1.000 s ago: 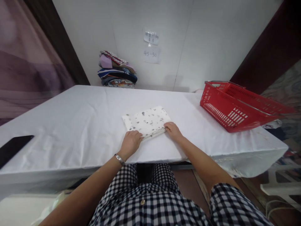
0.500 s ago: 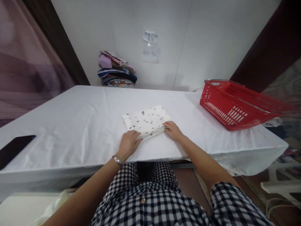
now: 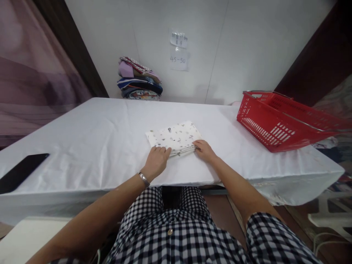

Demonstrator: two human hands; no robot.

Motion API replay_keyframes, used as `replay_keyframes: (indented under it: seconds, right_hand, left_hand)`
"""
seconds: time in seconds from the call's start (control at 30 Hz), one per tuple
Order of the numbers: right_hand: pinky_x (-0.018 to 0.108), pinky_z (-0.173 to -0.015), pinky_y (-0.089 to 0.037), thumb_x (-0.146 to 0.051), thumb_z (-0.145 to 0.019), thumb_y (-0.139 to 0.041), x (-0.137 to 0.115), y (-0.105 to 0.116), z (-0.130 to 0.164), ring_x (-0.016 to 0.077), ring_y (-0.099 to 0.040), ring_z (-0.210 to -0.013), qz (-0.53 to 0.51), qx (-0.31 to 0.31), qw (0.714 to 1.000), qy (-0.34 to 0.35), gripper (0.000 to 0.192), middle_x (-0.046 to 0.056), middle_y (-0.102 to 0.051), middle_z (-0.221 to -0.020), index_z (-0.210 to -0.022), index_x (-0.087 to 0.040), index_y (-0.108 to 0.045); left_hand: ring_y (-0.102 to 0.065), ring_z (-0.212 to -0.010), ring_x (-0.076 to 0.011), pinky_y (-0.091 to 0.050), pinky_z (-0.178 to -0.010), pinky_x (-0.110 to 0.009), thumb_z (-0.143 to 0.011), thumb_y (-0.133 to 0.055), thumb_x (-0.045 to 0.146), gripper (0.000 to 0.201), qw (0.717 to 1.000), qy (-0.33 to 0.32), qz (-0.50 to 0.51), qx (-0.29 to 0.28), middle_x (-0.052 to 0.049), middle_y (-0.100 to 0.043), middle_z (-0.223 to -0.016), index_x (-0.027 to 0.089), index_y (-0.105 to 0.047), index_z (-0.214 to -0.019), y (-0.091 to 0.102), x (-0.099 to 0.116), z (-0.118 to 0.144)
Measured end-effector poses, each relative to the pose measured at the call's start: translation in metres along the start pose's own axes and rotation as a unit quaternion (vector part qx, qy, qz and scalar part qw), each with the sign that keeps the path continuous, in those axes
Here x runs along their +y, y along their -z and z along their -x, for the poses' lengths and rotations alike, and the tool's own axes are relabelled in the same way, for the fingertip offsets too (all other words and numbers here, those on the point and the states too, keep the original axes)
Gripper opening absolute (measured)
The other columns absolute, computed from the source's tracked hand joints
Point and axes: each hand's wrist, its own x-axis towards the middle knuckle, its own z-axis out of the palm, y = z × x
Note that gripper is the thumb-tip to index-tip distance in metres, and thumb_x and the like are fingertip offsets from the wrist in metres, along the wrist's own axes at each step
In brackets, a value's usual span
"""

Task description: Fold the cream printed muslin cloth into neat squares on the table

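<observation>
A folded white cloth (image 3: 174,135) with a small scattered print lies on the white-covered table in front of me. Its near edge shows several stacked layers. My left hand (image 3: 158,159), with a silver bracelet on the wrist, grips the near left corner, fingers on top; the thumb is hidden. At the near right corner, my right hand (image 3: 205,150) pinches the layers between thumb and fingers. Whether the piece is a garment or a plain sheet of fabric, I cannot tell.
A red plastic basket (image 3: 271,126) stands at the table's right end. On the left lies a black phone (image 3: 23,172). A pile of folded fabrics (image 3: 140,80) sits against the wall behind the white tablecloth (image 3: 110,146). Paper signs (image 3: 179,58) hang on the wall.
My left hand has shifted slightly along the cloth's near edge, its fingers now further over the top. My right hand keeps its hold. The whole view has moved a little.
</observation>
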Motion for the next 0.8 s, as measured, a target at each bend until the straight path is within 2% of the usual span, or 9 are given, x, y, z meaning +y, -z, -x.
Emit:
replay_keyframes:
  seconds: [0.1, 0.23, 0.37, 0.53, 0.67, 0.8]
  right_hand:
    - [0.042, -0.095, -0.042, -0.008, -0.072, -0.05, 0.001, -0.002, 0.002, 0.0235, -0.053, -0.105, -0.009, 0.016, 1.0, 0.002, 0.045, 0.008, -0.062, -0.113, -0.114, -0.021, -0.063]
    - [0.043, -0.095, -0.042, -0.009, -0.073, -0.05, 0.001, -0.003, 0.003, 0.0242, -0.053, -0.105, -0.012, 0.021, 1.0, 0.002, 0.044, 0.009, -0.062, -0.112, -0.114, -0.022, -0.063]
    - [0.043, -0.095, -0.043, -0.01, -0.075, -0.051, -0.002, -0.002, 0.005, 0.0245, -0.053, -0.106, -0.012, 0.031, 0.999, 0.01, 0.042, 0.01, -0.061, -0.113, -0.114, -0.02, -0.063]
    - [0.043, -0.096, -0.043, -0.019, -0.08, -0.056, -0.006, 0.0, 0.006, 0.0242, -0.053, -0.108, -0.032, 0.032, 0.999, -0.008, 0.035, 0.011, -0.061, -0.114, -0.114, -0.019, -0.063]
    - [0.041, -0.096, -0.044, -0.023, -0.084, -0.055, -0.006, -0.002, 0.005, 0.0225, -0.054, -0.108, -0.044, 0.031, 0.998, -0.034, 0.028, 0.008, -0.063, -0.112, -0.111, -0.022, -0.064]
    - [0.041, -0.095, -0.044, -0.023, -0.086, -0.053, -0.003, -0.005, 0.004, 0.0222, -0.054, -0.107, -0.04, 0.027, 0.998, -0.043, 0.027, 0.009, -0.063, -0.113, -0.109, -0.021, -0.065]
  left_hand:
    - [-0.054, -0.083, -0.0246, -0.035, -0.081, -0.042, -0.083, -0.035, 0.003, 0.036, 0.999, -0.019, 0.016, 0.026, -0.01, -0.06, -0.085, 0.017, -0.059, -0.106, 0.002, -0.001, 0.005]
    - [-0.055, -0.087, -0.0255, -0.037, -0.081, -0.042, -0.081, -0.04, 0.004, 0.031, 0.998, -0.006, 0.058, 0.026, -0.011, -0.063, -0.089, 0.019, -0.063, -0.095, -0.014, -0.001, 0.016]
    - [-0.056, -0.095, -0.0262, -0.036, -0.086, -0.044, -0.08, -0.041, 0.003, 0.035, 0.997, 0.01, 0.053, 0.06, -0.01, -0.065, -0.098, 0.019, -0.063, -0.101, -0.027, -0.003, 0.022]
    - [-0.057, -0.1, -0.026, -0.035, -0.091, -0.045, -0.083, -0.043, 0.008, 0.035, 0.994, 0.024, 0.055, 0.096, -0.01, -0.067, -0.107, 0.018, -0.061, -0.111, -0.022, -0.008, 0.029]
    - [-0.058, -0.097, -0.0264, -0.038, -0.087, -0.044, -0.085, -0.045, 0.014, 0.028, 0.99, 0.05, 0.069, 0.115, -0.01, -0.068, -0.105, 0.019, -0.063, -0.107, -0.022, -0.013, 0.033]
    - [-0.057, -0.097, -0.0267, -0.039, -0.086, -0.043, -0.08, -0.048, 0.011, 0.027, 0.986, 0.077, 0.095, 0.117, -0.009, -0.068, -0.102, 0.019, -0.064, -0.1, -0.029, -0.013, 0.035]
